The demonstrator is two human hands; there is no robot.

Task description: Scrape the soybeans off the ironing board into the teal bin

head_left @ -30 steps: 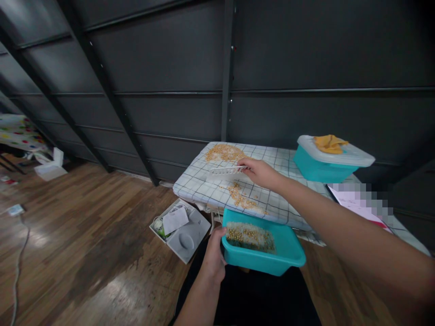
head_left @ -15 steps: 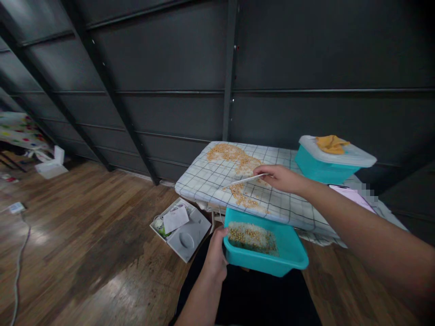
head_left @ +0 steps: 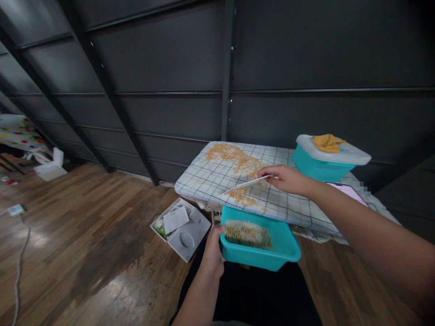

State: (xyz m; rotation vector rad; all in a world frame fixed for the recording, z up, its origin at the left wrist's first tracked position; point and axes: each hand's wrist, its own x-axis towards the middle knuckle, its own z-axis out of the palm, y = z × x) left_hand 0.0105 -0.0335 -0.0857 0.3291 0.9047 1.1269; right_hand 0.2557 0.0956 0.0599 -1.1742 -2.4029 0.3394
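Observation:
My left hand [head_left: 214,251] is closed on the left end of a teal plastic tub [head_left: 285,242], held over my lap below the table's front edge. Inside the tub lies a mix of yellow beans and white grains [head_left: 248,233]. My right hand [head_left: 283,179] grips one end of a thin white flat strip [head_left: 246,183], whose exact kind I cannot make out. The strip slants over the checked tablecloth [head_left: 200,176], its far end low at the left. Just under it is a small patch of beans [head_left: 241,197]; a larger spread of beans and grains [head_left: 226,152] lies behind.
A lidded teal box [head_left: 319,167] with a yellow cloth [head_left: 328,143] on top stands at the table's right. Near it lies a phone [head_left: 348,192]. On the floor at the left are an open white box [head_left: 186,240] and a cable [head_left: 20,267]. A dark panel wall [head_left: 170,68] rises behind.
The tub has shifted slightly left and up in view with my left hand. My right hand and the strip have moved a little to the right.

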